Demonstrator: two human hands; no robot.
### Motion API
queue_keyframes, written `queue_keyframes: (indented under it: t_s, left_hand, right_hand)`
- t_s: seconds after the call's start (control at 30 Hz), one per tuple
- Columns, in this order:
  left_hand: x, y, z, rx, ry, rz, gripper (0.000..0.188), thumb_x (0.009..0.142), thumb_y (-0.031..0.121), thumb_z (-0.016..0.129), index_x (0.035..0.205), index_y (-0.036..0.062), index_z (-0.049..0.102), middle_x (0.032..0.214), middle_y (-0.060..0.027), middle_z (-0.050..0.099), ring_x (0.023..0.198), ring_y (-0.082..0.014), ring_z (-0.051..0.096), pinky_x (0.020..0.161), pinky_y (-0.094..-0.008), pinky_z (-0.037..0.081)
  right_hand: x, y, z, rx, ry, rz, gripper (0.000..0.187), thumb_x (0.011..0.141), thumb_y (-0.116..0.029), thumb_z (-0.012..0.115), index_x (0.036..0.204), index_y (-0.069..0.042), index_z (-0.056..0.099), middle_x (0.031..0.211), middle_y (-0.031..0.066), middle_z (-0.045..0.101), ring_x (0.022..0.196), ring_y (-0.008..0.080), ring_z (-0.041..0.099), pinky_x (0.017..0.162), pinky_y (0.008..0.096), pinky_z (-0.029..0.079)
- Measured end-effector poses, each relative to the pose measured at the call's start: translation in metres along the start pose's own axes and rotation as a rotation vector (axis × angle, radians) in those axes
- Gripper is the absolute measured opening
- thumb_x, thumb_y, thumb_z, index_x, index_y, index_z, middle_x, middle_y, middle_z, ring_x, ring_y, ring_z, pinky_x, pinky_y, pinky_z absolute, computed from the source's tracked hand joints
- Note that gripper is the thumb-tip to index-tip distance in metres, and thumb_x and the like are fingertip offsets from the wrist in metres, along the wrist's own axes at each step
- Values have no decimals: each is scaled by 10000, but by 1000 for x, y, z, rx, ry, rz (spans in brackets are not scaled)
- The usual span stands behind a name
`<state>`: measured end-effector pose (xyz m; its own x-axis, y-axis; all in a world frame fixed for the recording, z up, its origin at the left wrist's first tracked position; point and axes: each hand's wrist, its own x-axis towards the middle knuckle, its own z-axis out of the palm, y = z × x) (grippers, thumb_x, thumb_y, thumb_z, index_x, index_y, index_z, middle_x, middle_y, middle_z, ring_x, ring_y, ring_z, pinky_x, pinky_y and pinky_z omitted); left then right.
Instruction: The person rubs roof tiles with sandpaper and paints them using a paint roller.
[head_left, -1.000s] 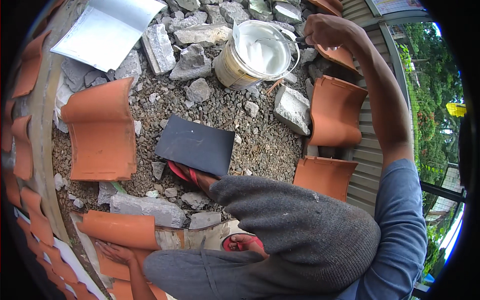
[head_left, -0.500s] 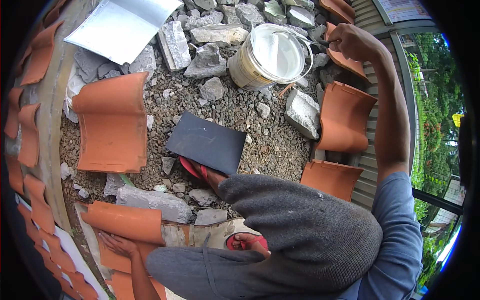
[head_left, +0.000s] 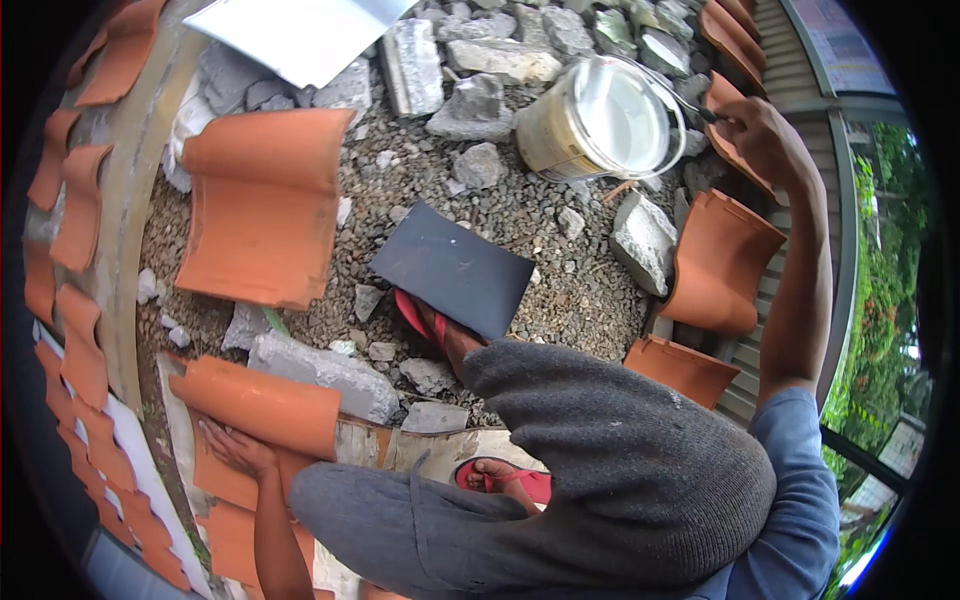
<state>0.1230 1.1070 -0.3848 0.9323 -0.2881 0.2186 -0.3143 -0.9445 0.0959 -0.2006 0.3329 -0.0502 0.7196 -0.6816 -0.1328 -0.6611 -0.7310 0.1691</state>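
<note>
My left hand (head_left: 238, 448) lies flat on a curved orange roof tile (head_left: 265, 405) at the lower left, its fingers stretched out. At the upper right my right hand (head_left: 765, 140) is closed round the dark handle of a tool (head_left: 706, 113) with a thin metal shank. The shank reaches over the rim of a pale plastic bucket (head_left: 555, 138), and the tool's working end cannot be made out. White material (head_left: 628, 115) fills part of the bucket. A dark flat sheet (head_left: 455, 268) lies beside my knee, partly over my red-sandalled foot.
Another orange tile (head_left: 262, 210) lies on the gravel (head_left: 570, 270) at left. A pale curved sheet (head_left: 305, 35) rests on broken concrete at top left. Concrete chunks (head_left: 320, 375) surround the gravel. More tiles (head_left: 722, 262) lean near the corrugated wall (head_left: 745, 385) at right.
The view has shifted, carrying the scene rightward in the picture. My right hand sits slightly lower relative to the bucket, still gripping the tool. My left hand stays on the tile.
</note>
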Motion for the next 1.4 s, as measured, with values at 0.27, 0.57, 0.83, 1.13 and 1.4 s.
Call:
queue_keyframes:
  t_s: [0.27,0.57,0.83,1.13,1.4]
  left_hand:
    - [7,30,-9,-41,14,-36,562,1091,348,359,1565,56,441,1605,-198,432,1488,-363,394,1224,-504,280]
    - [5,26,-16,-7,2,-89,557,1078,318,383,1587,96,411,1639,-154,396,1494,-366,370,1229,-516,274]
    - [4,28,-18,19,-13,-116,562,1070,304,380,1597,110,397,1653,-137,379,1502,-385,347,1241,-538,254]
    - [10,39,-21,-28,22,-152,555,1056,295,418,1579,111,433,1639,-133,405,1498,-387,355,1242,-528,250]
    - [7,34,-24,-79,59,-169,554,1058,327,417,1567,111,450,1646,-127,396,1494,-390,366,1228,-532,276]
  right_hand:
    - [-88,8,68,586,116,563,249,1012,-127,647,1212,-11,740,712,-35,516,616,55,432,547,265,354]
    - [-100,-19,113,931,37,579,287,1030,-162,643,1286,-48,707,702,-52,512,592,42,455,529,225,384]
    - [-107,-46,98,1441,-72,713,319,1075,-266,561,1285,-38,640,730,-30,522,582,68,483,529,213,397]
    - [-26,-159,40,1525,-232,264,419,1098,-307,479,1334,11,617,745,1,534,611,85,500,553,228,407]
    - [111,-314,10,529,-113,-550,275,971,-160,681,1204,-15,692,870,84,667,762,158,626,685,324,504]
